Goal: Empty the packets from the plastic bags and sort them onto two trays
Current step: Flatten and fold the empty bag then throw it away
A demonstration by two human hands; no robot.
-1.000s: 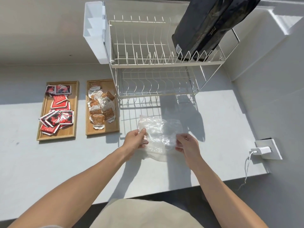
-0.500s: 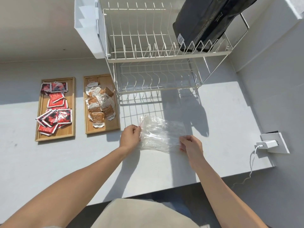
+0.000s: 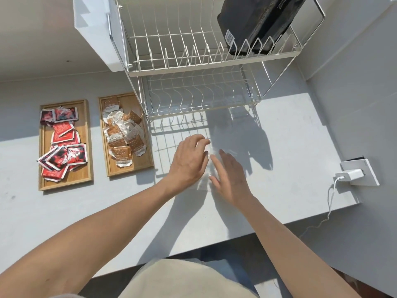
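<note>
A clear, empty plastic bag [image 3: 206, 175] lies on the grey counter, mostly hidden under my hands. My left hand [image 3: 189, 160] curls over its left part and grips it. Beside it, my right hand [image 3: 231, 179] rests flat on the bag with the fingers stretched out. At the left stand two wooden trays. The left tray [image 3: 42, 134] holds several red packets [image 3: 62, 151]. The right tray [image 3: 129, 171] holds several brown-and-white packets [image 3: 123, 134].
A two-tier white wire dish rack [image 3: 193, 67] stands right behind the hands, with a black pouch [image 3: 255, 22] on its upper tier and a white holder [image 3: 94, 33] on its left side. A wall socket with a charger [image 3: 352, 174] and cable sits at the right. The counter's front edge [image 3: 193, 252] is near my body.
The bag was held spread by its two side edges, then lowered to the counter. Now the hands have come together on top of it and it looks narrower.
</note>
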